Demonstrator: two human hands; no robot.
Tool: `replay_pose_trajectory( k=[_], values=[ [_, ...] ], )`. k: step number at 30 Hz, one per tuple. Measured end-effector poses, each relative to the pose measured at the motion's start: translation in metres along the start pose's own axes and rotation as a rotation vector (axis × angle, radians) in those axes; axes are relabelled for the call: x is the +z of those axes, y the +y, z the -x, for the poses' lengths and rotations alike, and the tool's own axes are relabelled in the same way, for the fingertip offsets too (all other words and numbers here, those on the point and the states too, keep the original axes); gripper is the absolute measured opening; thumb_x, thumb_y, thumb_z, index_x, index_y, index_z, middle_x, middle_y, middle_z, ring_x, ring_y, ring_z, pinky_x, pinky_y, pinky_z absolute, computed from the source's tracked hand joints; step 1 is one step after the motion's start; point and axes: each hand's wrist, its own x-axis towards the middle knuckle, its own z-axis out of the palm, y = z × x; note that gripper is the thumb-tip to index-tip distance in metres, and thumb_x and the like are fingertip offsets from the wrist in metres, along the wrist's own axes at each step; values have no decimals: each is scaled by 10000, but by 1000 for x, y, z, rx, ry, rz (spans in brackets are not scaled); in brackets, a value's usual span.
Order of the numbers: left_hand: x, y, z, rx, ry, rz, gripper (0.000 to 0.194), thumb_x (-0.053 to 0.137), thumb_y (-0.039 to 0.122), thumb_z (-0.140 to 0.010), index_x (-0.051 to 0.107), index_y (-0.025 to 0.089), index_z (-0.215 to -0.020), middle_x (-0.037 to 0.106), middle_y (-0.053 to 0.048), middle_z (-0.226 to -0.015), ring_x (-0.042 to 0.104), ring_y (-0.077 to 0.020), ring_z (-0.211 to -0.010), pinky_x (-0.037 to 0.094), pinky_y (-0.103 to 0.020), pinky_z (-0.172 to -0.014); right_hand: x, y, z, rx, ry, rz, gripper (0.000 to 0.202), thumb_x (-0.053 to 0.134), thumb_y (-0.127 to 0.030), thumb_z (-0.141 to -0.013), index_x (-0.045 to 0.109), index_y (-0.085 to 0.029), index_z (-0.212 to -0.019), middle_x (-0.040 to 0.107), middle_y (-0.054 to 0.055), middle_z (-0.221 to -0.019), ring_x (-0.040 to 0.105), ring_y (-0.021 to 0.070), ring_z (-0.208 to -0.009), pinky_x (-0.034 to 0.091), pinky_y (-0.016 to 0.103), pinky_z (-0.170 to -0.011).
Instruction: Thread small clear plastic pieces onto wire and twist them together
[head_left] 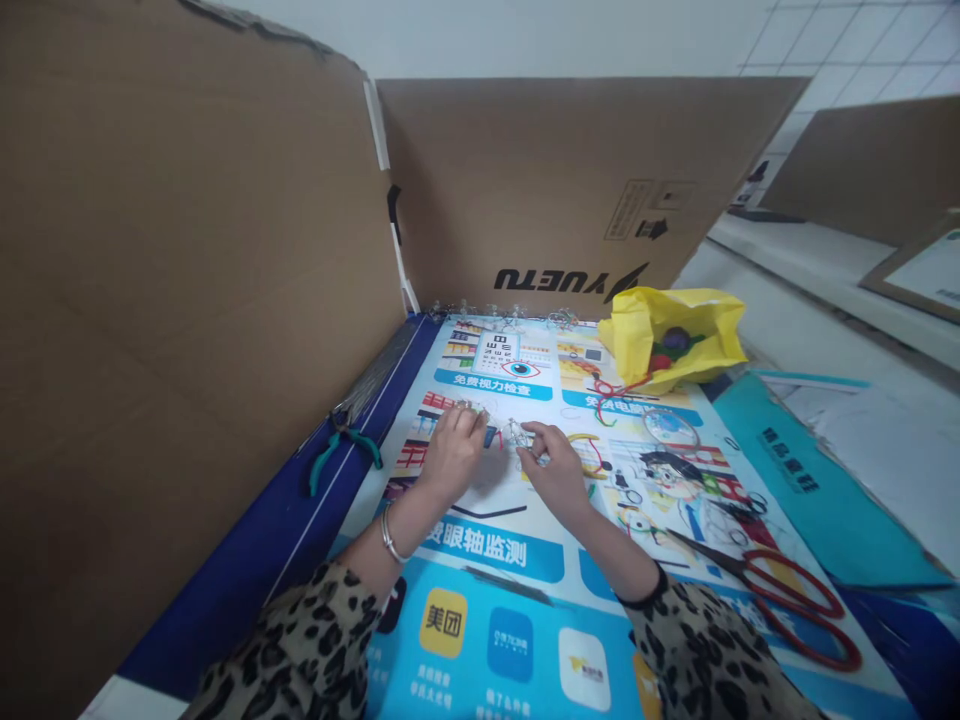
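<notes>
Over the middle of the printed poster, my right hand (556,472) pinches a small bent silver wire shape (516,433) between thumb and fingers. My left hand (454,455) is closed, back upward, to the left of it. Thin shiny wire (475,407) shows at its fingertips, though most of that piece is hidden by the fingers. A short gap separates the two hands. Right of my right hand lie a yellow curved piece (589,452) and red and green wires (606,400).
Teal-handled pliers (345,452) lie left beside bundled wires (367,385). Red-handled scissors (780,585) lie at right, near a wire coil (670,430). A yellow bag (630,335) holds coloured items. Small wire shapes (510,314) line the back, against cardboard walls (540,190).
</notes>
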Motion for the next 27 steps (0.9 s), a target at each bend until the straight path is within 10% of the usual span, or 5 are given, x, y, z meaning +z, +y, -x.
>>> replay_pose_trajectory(
  k=[13,27],
  values=[
    [13,-4,-18,41,-29,-1,169,460,133,-852,616,169,-798,549,-82,-780,464,-223,-790,367,-360,-702,-5,12,2,129,-22,-98,369,529,-133,-723,517,-212,-1083,493,-18,-767,491,118,-631,461,275,-631],
    [11,-10,-17,102,-28,67,197,440,163,-872,617,168,-958,578,-73,-809,484,-204,-775,395,-330,-713,-4,15,2,296,22,-288,371,574,-164,-733,514,-233,-1093,487,-11,-810,463,103,-607,451,254,-582]
  ],
)
